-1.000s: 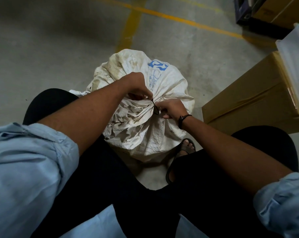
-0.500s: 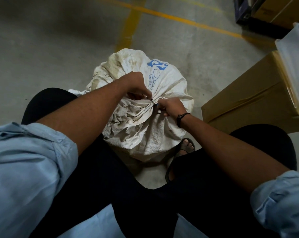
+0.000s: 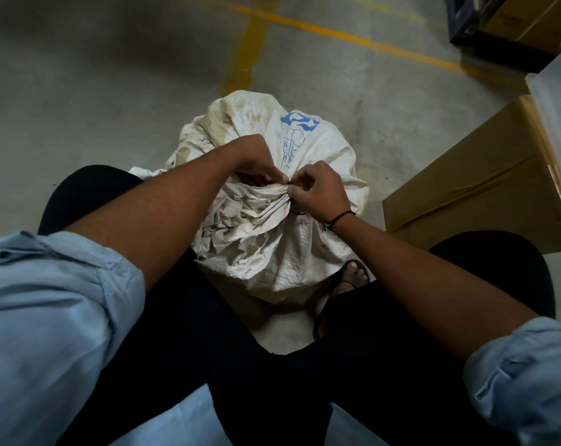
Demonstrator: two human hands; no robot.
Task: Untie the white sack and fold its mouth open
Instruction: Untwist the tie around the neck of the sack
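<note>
A full white woven sack (image 3: 314,146) with blue print stands on the concrete floor between my knees. Its mouth is bunched into a neck (image 3: 272,201) bound by a thin dark tie (image 3: 296,212). My left hand (image 3: 256,159) pinches the tie at the top of the neck from the left. My right hand (image 3: 319,193) pinches the same spot from the right, fingertips almost touching the left ones. The knot itself is hidden between the fingers. The loose crumpled mouth fabric (image 3: 237,233) spreads toward me.
A large cardboard box (image 3: 465,188) lies close on the right with a translucent plastic bin (image 3: 559,91) on it. Dark crates (image 3: 465,24) stand at the far right. Yellow lines (image 3: 337,30) cross the floor behind the sack. My sandalled foot (image 3: 350,278) rests by the sack's base.
My right hand has risen from beside the neck onto its top and closed in against my left fingertips. The left hand stays on the tie.
</note>
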